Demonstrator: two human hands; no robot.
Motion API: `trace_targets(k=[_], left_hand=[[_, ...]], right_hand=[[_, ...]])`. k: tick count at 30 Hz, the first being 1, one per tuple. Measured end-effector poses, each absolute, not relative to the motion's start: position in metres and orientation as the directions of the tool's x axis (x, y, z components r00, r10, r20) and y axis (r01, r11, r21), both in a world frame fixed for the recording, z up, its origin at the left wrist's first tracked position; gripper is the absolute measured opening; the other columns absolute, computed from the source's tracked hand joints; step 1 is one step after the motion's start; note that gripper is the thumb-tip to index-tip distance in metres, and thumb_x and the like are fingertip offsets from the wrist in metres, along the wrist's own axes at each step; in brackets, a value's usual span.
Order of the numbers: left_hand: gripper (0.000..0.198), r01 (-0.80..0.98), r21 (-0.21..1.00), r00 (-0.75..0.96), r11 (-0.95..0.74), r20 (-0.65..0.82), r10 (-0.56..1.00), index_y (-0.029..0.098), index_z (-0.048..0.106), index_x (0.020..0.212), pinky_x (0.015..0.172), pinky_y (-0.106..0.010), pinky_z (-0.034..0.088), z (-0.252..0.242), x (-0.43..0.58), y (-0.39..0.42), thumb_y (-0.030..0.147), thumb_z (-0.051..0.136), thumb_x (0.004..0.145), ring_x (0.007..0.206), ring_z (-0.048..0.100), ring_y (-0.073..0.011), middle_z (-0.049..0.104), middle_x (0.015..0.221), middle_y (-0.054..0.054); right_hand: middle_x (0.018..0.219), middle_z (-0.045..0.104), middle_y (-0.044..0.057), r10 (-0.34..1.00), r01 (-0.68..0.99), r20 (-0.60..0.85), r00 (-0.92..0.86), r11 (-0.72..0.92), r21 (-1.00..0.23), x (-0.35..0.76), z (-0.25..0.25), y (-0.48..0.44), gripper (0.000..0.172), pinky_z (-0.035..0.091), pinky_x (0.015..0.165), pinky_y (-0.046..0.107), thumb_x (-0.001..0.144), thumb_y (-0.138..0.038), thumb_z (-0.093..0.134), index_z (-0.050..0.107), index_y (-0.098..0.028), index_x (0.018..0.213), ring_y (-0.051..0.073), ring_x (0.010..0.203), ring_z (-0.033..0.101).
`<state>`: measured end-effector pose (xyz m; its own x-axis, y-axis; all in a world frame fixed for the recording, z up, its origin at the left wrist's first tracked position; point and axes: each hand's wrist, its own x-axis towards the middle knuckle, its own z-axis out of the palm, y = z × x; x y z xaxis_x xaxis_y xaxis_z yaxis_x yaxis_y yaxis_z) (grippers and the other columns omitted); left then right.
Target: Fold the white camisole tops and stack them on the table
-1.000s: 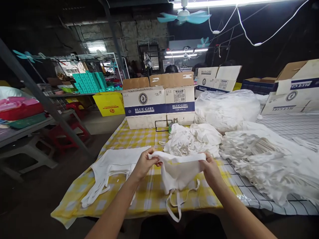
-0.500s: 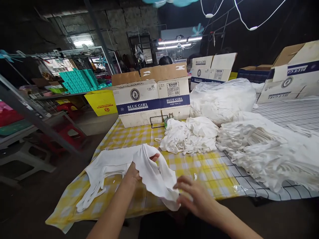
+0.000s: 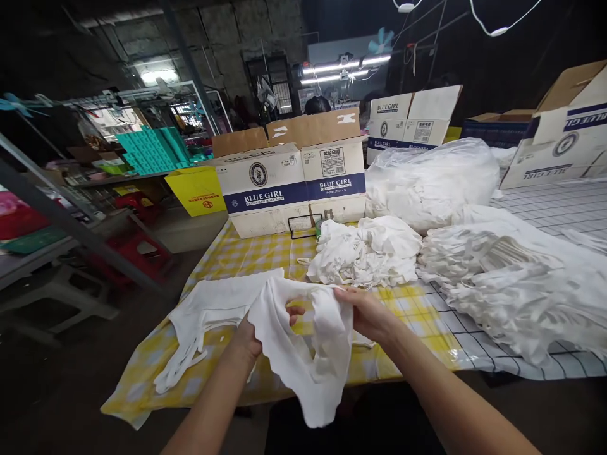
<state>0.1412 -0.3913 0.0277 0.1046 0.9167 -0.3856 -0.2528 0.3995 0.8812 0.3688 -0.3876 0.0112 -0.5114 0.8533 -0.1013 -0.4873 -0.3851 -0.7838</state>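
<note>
I hold a small white garment [image 3: 303,354] with a scalloped edge up over the near edge of the yellow checked tablecloth [image 3: 246,256]. My left hand [image 3: 256,332] is inside or under its left side, fingers curled into the cloth. My right hand [image 3: 367,313] pinches its upper right edge. The cloth hangs down between my forearms. A flat white garment with straps [image 3: 208,309] lies on the table just left of my left hand.
A loose heap of white garments [image 3: 367,253] lies behind my hands. Stacked white pieces [image 3: 512,278] and a clear bag of them [image 3: 431,180] fill the right. An open BLUE GIRL box [image 3: 289,186] stands at the back. More boxes [image 3: 559,136] sit far right.
My right hand rose from below the garment and took hold of its upper right edge. The cloth, earlier stretched wide between both hands, now hangs bunched. The view tilted slightly.
</note>
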Motion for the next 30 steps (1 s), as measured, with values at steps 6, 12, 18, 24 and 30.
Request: trace_targets(k=[6, 12, 18, 24, 30], left_hand=[[0.029, -0.057, 0.97, -0.159, 0.234, -0.241, 0.958, 0.019, 0.06, 0.087, 0.062, -0.025, 0.046, 0.002, 0.152, -0.398, 0.016, 0.066, 0.059, 0.069, 0.059, -0.0162, 0.062, 0.081, -0.003], [0.024, 0.253, 0.926, -0.277, -0.28, 0.347, 0.896, 0.023, 0.062, 0.084, 0.077, -0.025, 0.041, 0.019, 0.175, -0.441, 0.013, 0.061, 0.063, 0.083, 0.053, -0.0186, 0.057, 0.085, -0.001], [0.009, -0.321, 0.946, -0.353, 0.053, -0.171, 0.92, 0.021, 0.054, 0.074, 0.059, -0.025, 0.041, 0.027, 0.159, -0.421, 0.021, 0.056, 0.065, 0.06, 0.051, -0.0143, 0.051, 0.065, 0.002], [0.032, 0.115, 0.991, -0.146, -0.073, 0.089, 0.985, 0.022, 0.06, 0.092, 0.071, -0.025, 0.04, 0.017, 0.199, -0.421, 0.026, 0.071, 0.062, 0.085, 0.055, -0.0191, 0.061, 0.088, -0.002], [0.012, 0.12, 0.986, 0.032, -0.115, 0.112, 0.993, 0.02, 0.064, 0.079, 0.065, -0.022, 0.04, 0.031, 0.208, -0.408, 0.029, 0.065, 0.07, 0.071, 0.055, -0.0152, 0.062, 0.076, -0.001]], right_hand=[[0.088, 0.068, 0.007, 0.781, -0.568, -0.184, -0.597, -0.573, -0.59, 0.378, 0.012, -0.39, 0.032, 0.046, 0.084, 0.032, 0.082, -0.04, 0.056, 0.063, -0.013, 0.097, 0.02, 0.088, 0.063], [0.101, 0.067, 0.009, 0.799, -0.607, -0.127, -0.588, -0.539, -0.583, 0.371, 0.024, -0.394, 0.041, 0.045, 0.088, 0.037, 0.086, -0.047, 0.047, 0.058, -0.015, 0.109, 0.024, 0.101, 0.059], [0.094, 0.068, 0.01, 0.845, -0.621, -0.197, -0.497, -0.505, -0.599, 0.38, 0.026, -0.39, 0.041, 0.047, 0.083, 0.037, 0.087, -0.047, 0.043, 0.059, -0.014, 0.106, 0.024, 0.093, 0.063], [0.098, 0.067, 0.01, 0.846, -0.628, -0.111, -0.521, -0.469, -0.621, 0.372, 0.022, -0.403, 0.044, 0.046, 0.082, 0.036, 0.085, -0.05, 0.047, 0.058, -0.014, 0.108, 0.024, 0.093, 0.061], [0.109, 0.063, 0.009, 0.858, -0.643, -0.091, -0.505, -0.445, -0.623, 0.374, 0.023, -0.417, 0.04, 0.047, 0.076, 0.034, 0.086, -0.047, 0.048, 0.057, -0.019, 0.114, 0.023, 0.098, 0.057]])
